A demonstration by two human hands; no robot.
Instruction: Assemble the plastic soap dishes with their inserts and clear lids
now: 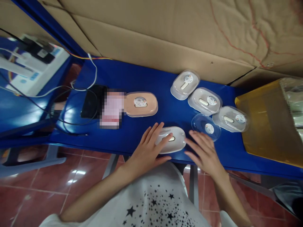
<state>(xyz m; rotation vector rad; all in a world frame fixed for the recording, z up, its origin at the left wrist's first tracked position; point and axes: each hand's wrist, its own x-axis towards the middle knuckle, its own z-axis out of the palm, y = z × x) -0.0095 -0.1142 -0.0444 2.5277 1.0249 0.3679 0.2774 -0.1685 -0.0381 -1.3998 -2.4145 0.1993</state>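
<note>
In front of me lies a pale grey oval soap box (178, 145) with a cream insert in its middle. My left hand (149, 148) rests over its left end, fingers spread, one fingertip near the insert. My right hand (204, 151) is at its right end, fingers apart and holding nothing. Just beyond the right hand is a loose clear oval lid (200, 123) with a round label. Three similar grey boxes with clear lids, a near one (229, 119), a middle one (201, 94) and a far one (181, 83), stand behind it.
A peach oval box (142, 105) with a label sits left of centre. Beside it are a black phone (92, 102) and a blurred-out pinkish item. Cables run to a white power strip (42, 69). A yellow-taped carton (265, 126) stands at the right end of the blue table (132, 75).
</note>
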